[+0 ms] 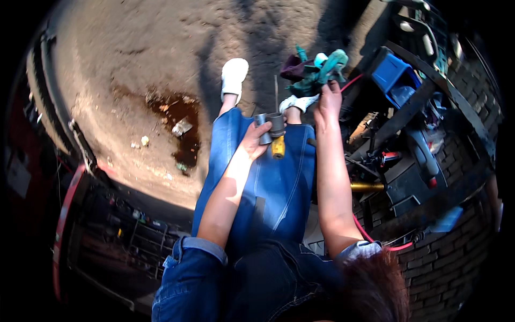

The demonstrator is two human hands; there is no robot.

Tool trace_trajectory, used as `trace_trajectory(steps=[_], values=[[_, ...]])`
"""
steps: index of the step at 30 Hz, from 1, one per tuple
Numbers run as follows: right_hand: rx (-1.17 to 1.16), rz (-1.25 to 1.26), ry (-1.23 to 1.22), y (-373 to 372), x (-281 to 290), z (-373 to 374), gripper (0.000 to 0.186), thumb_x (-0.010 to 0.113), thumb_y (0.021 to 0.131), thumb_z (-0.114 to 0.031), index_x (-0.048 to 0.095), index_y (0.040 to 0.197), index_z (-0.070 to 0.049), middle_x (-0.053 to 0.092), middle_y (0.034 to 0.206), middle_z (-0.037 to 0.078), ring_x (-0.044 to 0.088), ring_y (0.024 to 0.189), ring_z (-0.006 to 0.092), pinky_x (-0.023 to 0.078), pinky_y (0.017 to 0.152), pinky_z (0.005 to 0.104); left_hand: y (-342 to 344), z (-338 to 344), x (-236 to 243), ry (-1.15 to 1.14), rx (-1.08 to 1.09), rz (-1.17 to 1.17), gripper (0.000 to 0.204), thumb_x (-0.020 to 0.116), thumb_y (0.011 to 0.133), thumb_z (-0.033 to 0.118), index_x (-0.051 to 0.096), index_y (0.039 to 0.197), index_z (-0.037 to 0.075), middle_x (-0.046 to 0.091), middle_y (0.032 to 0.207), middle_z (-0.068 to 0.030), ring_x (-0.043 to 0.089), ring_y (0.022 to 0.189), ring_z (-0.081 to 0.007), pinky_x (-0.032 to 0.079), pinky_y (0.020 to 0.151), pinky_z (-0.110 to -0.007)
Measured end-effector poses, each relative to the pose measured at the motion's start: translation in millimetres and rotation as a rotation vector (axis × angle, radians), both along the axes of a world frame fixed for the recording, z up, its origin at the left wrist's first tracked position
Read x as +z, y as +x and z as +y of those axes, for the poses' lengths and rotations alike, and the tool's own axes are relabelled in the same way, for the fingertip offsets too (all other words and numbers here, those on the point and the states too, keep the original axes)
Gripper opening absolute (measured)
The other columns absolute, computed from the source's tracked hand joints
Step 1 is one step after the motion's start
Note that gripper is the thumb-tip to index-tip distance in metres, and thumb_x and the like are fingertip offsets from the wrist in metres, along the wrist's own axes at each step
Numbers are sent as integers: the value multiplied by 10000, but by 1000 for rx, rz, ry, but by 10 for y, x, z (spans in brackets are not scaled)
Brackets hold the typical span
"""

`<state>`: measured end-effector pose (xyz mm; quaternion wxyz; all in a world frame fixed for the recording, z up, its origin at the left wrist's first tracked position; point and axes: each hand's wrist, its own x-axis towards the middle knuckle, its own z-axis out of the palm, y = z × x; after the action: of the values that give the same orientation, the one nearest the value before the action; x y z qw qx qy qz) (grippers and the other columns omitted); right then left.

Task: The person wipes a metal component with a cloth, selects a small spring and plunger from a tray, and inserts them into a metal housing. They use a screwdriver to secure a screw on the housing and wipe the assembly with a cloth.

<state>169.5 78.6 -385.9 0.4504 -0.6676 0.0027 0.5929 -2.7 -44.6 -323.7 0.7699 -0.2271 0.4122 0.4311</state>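
My left hand (254, 140) is closed in front of my knees around a bunch of tools. It grips a shiny metal cylinder like a socket (261, 119), a darker, wider socket (276, 127) and a screwdriver with a yellow handle (278, 148). The screwdriver's thin shaft (276, 91) points away from me. Farther out to the right, my right hand (328, 103) is pinched on a crumpled bundle of teal and purple cloth (310, 79), which hangs above my white shoe (298, 103). The cloth's folds hide part of my right fingers.
On the right stands a dark metal frame (461, 102) with a blue bin (390, 72), assorted tools and a yellow tube (367, 187). A red hose (363, 229) runs beside my right arm. Dark wet dirt with litter (188, 150) lies ahead left; a metal rack (147, 239) is at lower left.
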Motion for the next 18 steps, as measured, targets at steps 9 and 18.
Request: trace_trajectory(steps=[9, 18], values=[[752, -320, 311, -2128, 806, -1184, 193, 596, 802, 15, 547, 989, 7, 611, 924, 58, 582, 862, 113, 441, 782, 228, -199, -1136, 760, -194, 213, 5, 257, 604, 875, 161, 563, 1109, 63, 627, 955, -66, 622, 862, -172, 527, 729, -313], [1366, -536, 430, -3922, 915, -3141, 613, 624, 712, -163, 421, 1258, 29, 538, 1061, 235, 522, 1000, 384, 400, 855, 453, -530, -2169, 650, -15, 374, -26, 211, 585, 897, 205, 581, 1050, 59, 648, 951, -75, 624, 878, -173, 495, 795, -356]])
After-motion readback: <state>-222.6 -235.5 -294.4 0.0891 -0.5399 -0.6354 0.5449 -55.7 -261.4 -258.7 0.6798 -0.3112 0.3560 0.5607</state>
